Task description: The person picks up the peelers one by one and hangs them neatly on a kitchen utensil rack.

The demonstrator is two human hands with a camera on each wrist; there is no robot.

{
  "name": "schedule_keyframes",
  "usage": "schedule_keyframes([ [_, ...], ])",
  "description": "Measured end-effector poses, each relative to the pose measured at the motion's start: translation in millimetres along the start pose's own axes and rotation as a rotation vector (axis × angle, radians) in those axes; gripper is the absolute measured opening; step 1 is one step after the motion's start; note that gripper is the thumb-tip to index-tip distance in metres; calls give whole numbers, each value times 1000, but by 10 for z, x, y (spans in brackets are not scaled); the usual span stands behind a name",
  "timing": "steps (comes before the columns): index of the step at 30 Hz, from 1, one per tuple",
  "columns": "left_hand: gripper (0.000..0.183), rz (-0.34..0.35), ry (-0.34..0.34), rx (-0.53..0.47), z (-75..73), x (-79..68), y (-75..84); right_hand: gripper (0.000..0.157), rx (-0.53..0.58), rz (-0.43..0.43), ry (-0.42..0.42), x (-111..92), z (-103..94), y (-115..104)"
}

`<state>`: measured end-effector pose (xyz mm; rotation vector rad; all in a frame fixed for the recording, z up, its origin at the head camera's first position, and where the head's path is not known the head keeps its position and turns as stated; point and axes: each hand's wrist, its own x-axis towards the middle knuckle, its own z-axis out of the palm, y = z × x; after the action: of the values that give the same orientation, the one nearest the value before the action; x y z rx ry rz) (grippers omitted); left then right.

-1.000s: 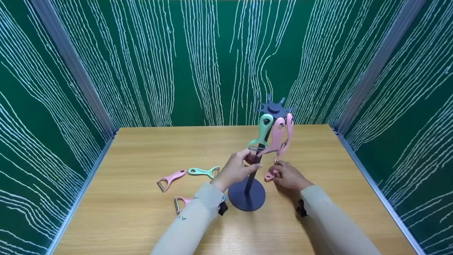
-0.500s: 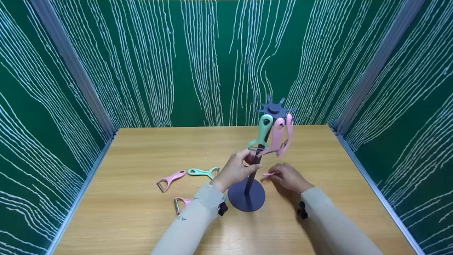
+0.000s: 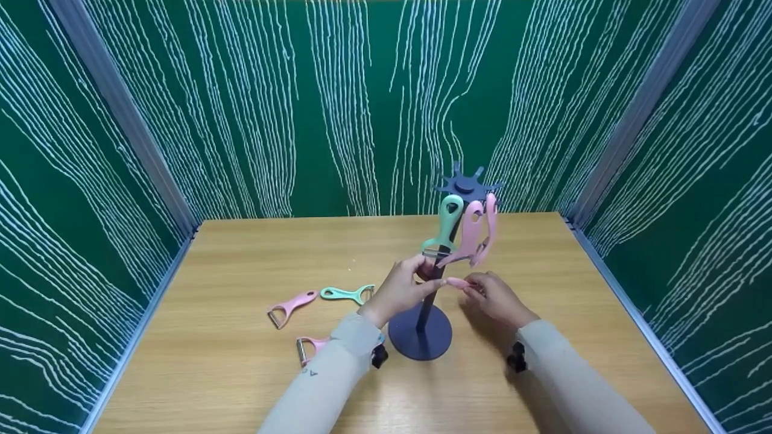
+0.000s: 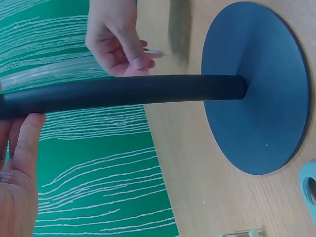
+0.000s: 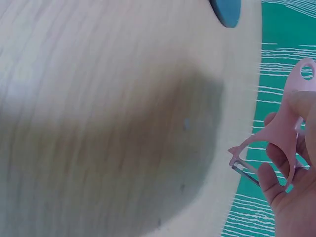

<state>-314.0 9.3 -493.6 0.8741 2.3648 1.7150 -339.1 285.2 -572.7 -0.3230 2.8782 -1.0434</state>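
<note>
My left hand [image 3: 399, 289] grips the black post [image 4: 123, 91] of a stand, thumb on one side and fingers behind. My right hand [image 3: 497, 300] holds a pink Y-shaped peeler [image 5: 280, 126] just right of the post, above the table. In the right wrist view its holed handle end points up and its blade lies down by the fingers. From the stand's spoked top [image 3: 465, 185] hang a mint green peeler [image 3: 447, 224] and two pink ones, a nearer peeler [image 3: 471, 232] and one seen edge-on [image 3: 491, 226].
Left of the stand's round base [image 3: 437, 337], a pink peeler [image 3: 295, 302] and a mint green peeler [image 3: 344, 293] lie on the wooden table [image 3: 229, 361]. Another pink peeler [image 3: 315, 343] lies partly under the left forearm. Green walls with white lines enclose the table.
My right hand has lifted the pink peeler off the table, turned it and raised it beside the post. My left hand keeps its grip on the post.
</note>
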Motion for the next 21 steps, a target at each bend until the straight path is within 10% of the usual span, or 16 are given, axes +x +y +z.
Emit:
schedule_keyframes([
  [21,15,34,-7,-13,4,-3,5,20,168,-7,196,-130,-303,-179],
])
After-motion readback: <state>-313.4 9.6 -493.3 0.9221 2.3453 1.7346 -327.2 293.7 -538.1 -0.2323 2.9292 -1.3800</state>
